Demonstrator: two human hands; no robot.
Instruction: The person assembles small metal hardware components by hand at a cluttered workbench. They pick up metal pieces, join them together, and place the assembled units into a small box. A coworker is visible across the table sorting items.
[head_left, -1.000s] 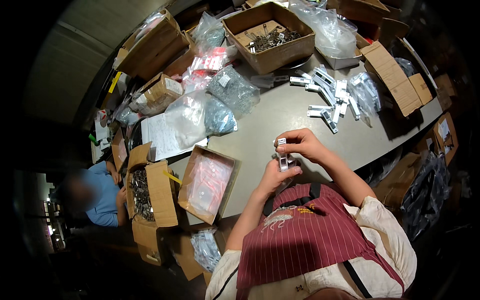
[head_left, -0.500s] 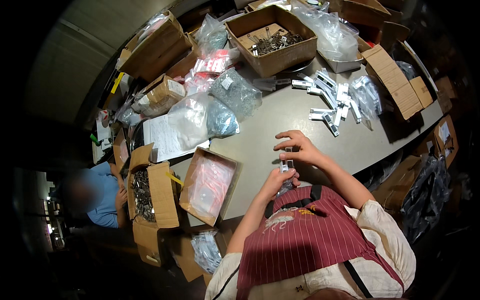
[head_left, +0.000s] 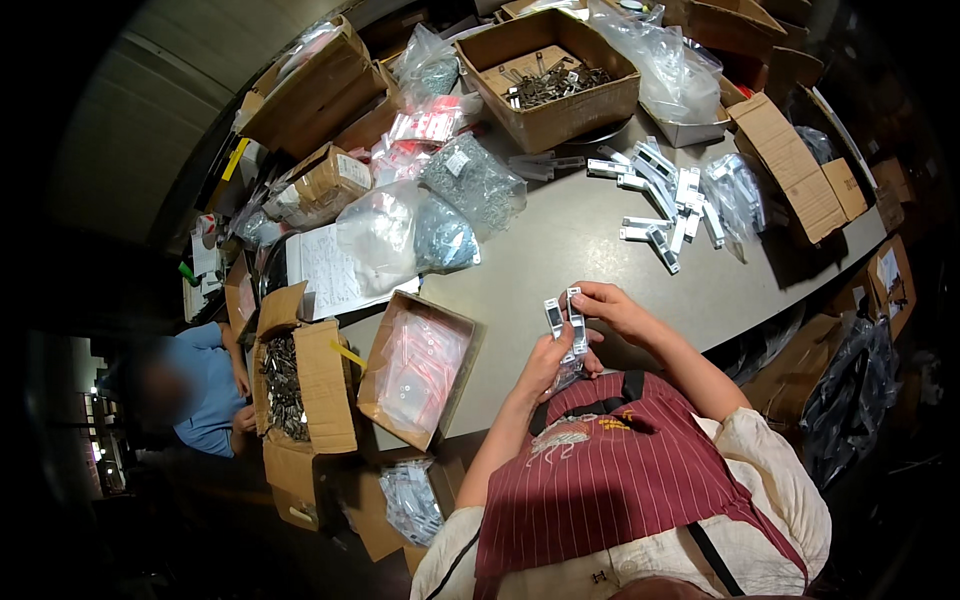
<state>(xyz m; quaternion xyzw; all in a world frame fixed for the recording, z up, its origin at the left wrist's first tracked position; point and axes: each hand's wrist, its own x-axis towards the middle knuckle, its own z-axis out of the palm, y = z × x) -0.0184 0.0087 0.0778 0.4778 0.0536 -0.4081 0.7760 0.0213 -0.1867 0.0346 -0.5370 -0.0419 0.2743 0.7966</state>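
Near the frame's centre, two pale parts [head_left: 576, 322] are clasped by the left hand [head_left: 543, 366]; one's top is pinched by the right hand [head_left: 618, 311].

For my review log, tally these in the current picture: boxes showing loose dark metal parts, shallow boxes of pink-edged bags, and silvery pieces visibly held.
Boxes with loose dark metal parts: 2
Shallow box of pink-edged bags: 1
Silvery pieces visibly held: 2
Total: 5
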